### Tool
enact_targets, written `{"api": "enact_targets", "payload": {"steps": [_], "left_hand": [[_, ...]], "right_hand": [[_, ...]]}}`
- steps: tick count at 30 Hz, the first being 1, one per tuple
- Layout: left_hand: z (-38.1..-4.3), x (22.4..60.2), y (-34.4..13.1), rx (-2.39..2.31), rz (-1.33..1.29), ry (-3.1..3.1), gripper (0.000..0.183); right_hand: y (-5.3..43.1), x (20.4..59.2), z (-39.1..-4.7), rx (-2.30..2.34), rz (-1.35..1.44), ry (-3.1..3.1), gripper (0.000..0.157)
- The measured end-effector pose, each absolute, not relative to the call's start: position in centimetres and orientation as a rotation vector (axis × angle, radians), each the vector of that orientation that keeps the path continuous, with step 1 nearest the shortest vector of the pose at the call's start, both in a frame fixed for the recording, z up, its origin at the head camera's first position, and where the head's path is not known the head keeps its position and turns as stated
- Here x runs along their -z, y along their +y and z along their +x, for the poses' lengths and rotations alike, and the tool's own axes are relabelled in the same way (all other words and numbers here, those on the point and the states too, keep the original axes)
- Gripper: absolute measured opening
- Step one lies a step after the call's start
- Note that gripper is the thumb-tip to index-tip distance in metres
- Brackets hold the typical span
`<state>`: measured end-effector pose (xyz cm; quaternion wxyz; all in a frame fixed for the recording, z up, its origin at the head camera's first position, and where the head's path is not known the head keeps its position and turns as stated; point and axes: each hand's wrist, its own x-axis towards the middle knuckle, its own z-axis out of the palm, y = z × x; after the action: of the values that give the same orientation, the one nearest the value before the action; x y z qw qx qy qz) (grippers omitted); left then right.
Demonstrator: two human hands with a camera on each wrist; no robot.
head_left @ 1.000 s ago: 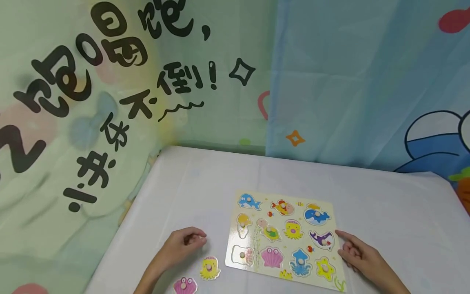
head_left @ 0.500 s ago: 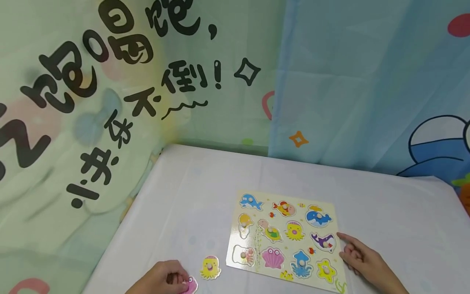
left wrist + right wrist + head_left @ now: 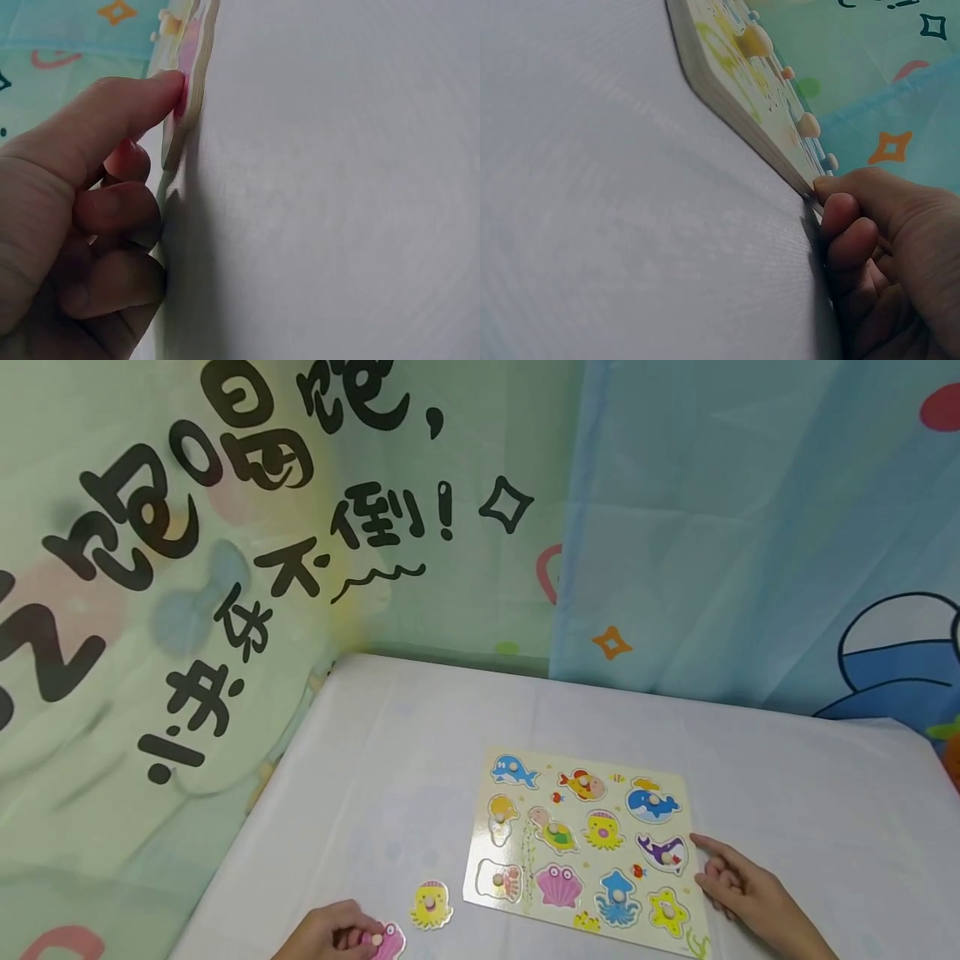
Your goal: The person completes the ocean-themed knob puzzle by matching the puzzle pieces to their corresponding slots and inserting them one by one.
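Observation:
A pink shell puzzle piece [image 3: 390, 941] with a small round knob lies at the near left in the head view. My left hand [image 3: 324, 932] pinches at this piece, fingers curled; in the left wrist view the thumb [image 3: 142, 97] presses on its pink face. Just right of it lies a yellow octopus piece [image 3: 431, 905]. The knobbed puzzle board [image 3: 525, 917] shows sea animals, among them a pink shell and a yellow octopus. At its right edge rests my right hand [image 3: 753, 889], index finger straight and thumb touching the rim, other fingers curled.
A white-covered table [image 3: 420, 735] carries everything. Behind it hang a green cloth with black lettering [image 3: 375, 518] and a blue cloth [image 3: 712, 527]. Round knobs [image 3: 808, 125] stick up from the board in the right wrist view.
My left hand has moved down toward the near edge, from above the loose pieces to the pink shell piece, and taken hold of it. The right hand stays at the board's edge.

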<state>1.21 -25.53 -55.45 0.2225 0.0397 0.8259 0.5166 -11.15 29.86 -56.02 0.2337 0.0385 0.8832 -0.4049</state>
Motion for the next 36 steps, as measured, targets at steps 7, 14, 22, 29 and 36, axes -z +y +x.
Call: {"api": "enact_targets", "payload": {"steps": [7,14,22,29,36], "left_hand": [[1.1,55.4,-25.2,-1.344,0.075,2.323,0.022],[1.2,55.4,-25.1,-1.306,0.069,2.333,0.02],[1.2,55.5,-25.3,-1.32,0.142,2.352,0.023],[1.2,55.5,-25.4,-1.387,0.203,2.343,0.023],[-0.4,55.5,-23.3,-1.476,0.46,2.458,0.008]], "right_hand": [[30.0,56.3,-11.2,1.101,0.135,2.424,0.071],[29.9,56.1,-11.1,1.098,0.131,2.426,0.071],[29.7,55.9,-11.0,1.104,0.094,2.449,0.068],[29.7,55.9,-11.0,1.102,0.087,2.457,0.068],[29.7,56.0,-11.1,1.111,0.108,2.439,0.068]]}}
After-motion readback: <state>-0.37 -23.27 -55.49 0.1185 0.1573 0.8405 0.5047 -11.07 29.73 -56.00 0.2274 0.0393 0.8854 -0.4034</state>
